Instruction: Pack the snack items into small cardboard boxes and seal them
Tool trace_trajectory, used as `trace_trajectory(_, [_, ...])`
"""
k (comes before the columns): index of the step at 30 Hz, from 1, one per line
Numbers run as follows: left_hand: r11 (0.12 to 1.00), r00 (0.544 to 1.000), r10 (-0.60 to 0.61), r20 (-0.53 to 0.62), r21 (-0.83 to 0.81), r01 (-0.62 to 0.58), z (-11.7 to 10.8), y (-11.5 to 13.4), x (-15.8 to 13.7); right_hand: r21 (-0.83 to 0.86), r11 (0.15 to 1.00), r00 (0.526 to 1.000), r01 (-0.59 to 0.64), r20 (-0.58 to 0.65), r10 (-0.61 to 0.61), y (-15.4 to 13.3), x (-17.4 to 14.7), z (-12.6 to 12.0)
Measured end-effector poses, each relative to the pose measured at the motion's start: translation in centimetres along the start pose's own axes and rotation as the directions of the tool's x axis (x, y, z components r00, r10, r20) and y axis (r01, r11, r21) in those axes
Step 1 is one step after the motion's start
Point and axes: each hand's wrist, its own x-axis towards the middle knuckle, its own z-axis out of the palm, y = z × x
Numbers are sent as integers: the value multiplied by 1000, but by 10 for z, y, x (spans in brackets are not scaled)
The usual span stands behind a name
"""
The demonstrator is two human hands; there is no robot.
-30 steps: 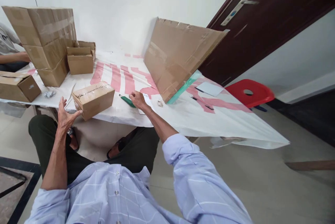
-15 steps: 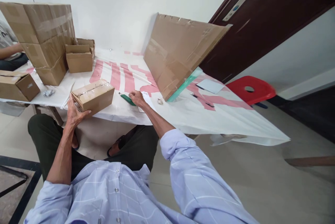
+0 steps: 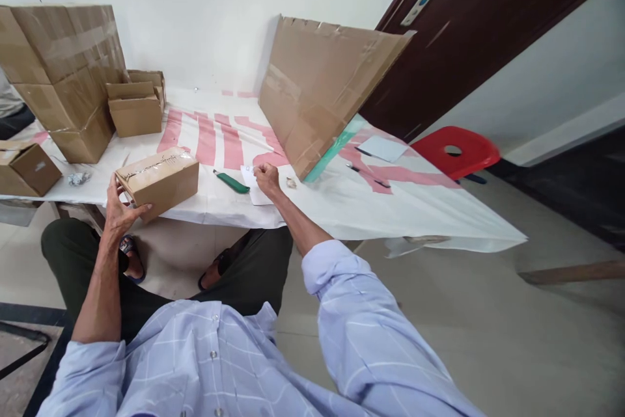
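My left hand (image 3: 118,212) grips the near left end of a taped brown cardboard box (image 3: 166,186), thumb on its front side. The box rests at the table's front edge, tilted slightly. My right hand (image 3: 267,179) is over the right part of a small white paper (image 3: 254,190), fingers bent and pinched together. Whatever may be between those fingers is too small to make out. Just left of the paper lies a green utility knife (image 3: 231,181), apart from both hands. A small crumpled scrap (image 3: 291,182) lies right of my right hand.
Stacked cardboard boxes (image 3: 73,88) stand at the left, with an open box (image 3: 134,114) beside them and another box (image 3: 29,168) nearer. A large cardboard sheet (image 3: 322,92) leans on the right. Beyond it are a notepad (image 3: 382,148), pens and a red stool (image 3: 456,151).
My right hand has moved right, off the end of the green utility knife and onto the white paper. The knife lies loose on the table. My left hand still grips the box.
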Motion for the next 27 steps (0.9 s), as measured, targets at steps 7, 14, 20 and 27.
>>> trace_trajectory(7, [999,1000,20,-3,37,-20,0,-2,0,-128,992,998,8,64,0,-23,-7,36])
trace_trajectory(14, [1000,1000,14,12,27,-14,0,-1,-2,-243,970,993,-27,102,54,-21,-14,44])
trace_trajectory(20, [998,999,16,35,61,-18,0,4,-3,-285,957,994,-60,73,84,-16,-9,46])
trace_trajectory(27, [998,998,41,41,42,-43,0,5,-3,-267,961,990,-69,96,98,-13,-7,50])
